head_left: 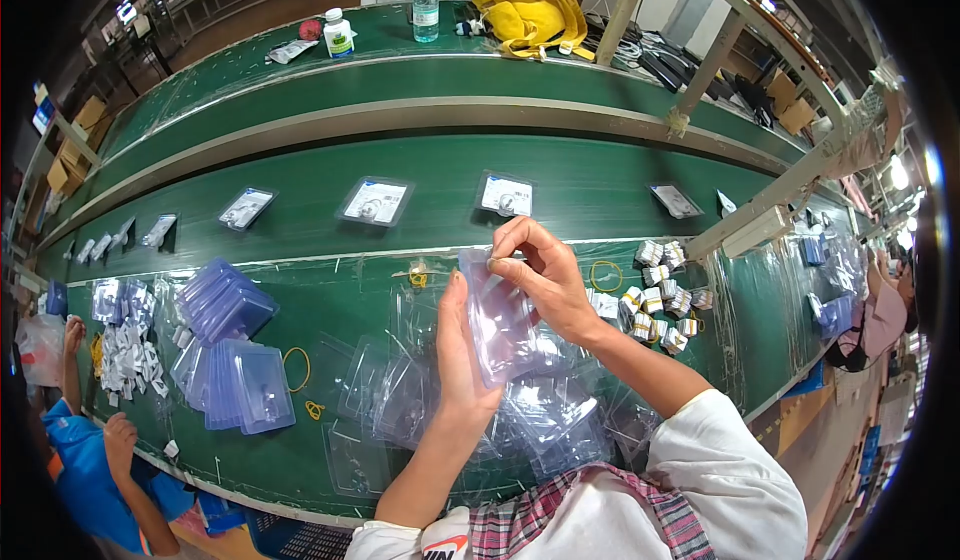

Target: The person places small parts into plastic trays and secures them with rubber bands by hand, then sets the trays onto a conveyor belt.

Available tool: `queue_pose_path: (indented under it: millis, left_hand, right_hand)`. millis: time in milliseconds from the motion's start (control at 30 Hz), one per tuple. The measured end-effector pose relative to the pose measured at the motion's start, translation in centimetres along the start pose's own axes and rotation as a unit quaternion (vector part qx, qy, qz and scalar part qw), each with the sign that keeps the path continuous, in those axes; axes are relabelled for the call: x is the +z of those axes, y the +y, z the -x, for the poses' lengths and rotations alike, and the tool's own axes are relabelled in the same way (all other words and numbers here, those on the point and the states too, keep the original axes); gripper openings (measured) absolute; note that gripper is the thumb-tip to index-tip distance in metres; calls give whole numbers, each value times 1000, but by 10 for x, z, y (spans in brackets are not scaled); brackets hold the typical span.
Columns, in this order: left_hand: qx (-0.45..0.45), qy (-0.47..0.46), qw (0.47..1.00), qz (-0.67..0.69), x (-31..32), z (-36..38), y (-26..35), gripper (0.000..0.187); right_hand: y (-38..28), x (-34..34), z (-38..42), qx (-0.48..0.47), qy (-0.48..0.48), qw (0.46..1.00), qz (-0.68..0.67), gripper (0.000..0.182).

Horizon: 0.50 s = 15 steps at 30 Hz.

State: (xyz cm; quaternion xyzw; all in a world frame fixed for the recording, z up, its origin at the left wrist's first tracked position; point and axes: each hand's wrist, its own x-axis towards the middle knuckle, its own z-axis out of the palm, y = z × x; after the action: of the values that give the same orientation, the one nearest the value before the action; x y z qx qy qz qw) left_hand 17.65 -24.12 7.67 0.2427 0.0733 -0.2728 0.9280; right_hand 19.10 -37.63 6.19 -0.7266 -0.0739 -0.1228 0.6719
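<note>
A clear plastic blister shell [505, 335], perhaps several nested together, stands tilted upright in front of me. My left hand [462, 365] is closed around its left side and lower end, thumb pointing up. At its top edge, my right hand [552, 285] pinches with thumb and forefinger; what lies right between those fingertips is too small to make out. Below both hands a loose pile of clear shells [555, 415] covers the near edge of the green table. Right of my right hand lie small white folded bundles [655, 300], some with yellow bands.
Packed blister cards [376, 202] lie spaced along the green conveyor [300, 175] ahead. Stacked bluish shells [245, 385] and white pieces [130, 360] sit to the left, near another person's hand [120, 440]. A metal post [760, 205] slants up at right. Yellow rubber bands [297, 370] lie about.
</note>
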Motion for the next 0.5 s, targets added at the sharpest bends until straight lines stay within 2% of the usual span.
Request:
queue_pose_path:
  millis: [67,167,267,367,467,500]
  left_hand:
    - [13,14,1000,-24,1,1,-1,43]
    - [-42,-23,996,73,-15,-9,3,47]
    - [-55,7,998,42,-12,-10,1,50]
    - [-41,-12,999,20,-12,-9,4,49]
    - [-31,-20,999,-4,-15,-11,6,50]
    - [-23,-10,1000,-5,-15,-11,7,51]
  right_hand:
    - [2,0,0,-12,-8,1000,-1,8]
    - [-6,2,0,54,0,987,-152,9]
    - [-3,-1,-1,66,-10,990,-124,10]
    - [-1,-1,-7,25,-40,998,-41,10]
    - [-1,-3,-11,27,-59,997,-46,10]
    - [-2,-1,-11,-28,-31,999,28,12]
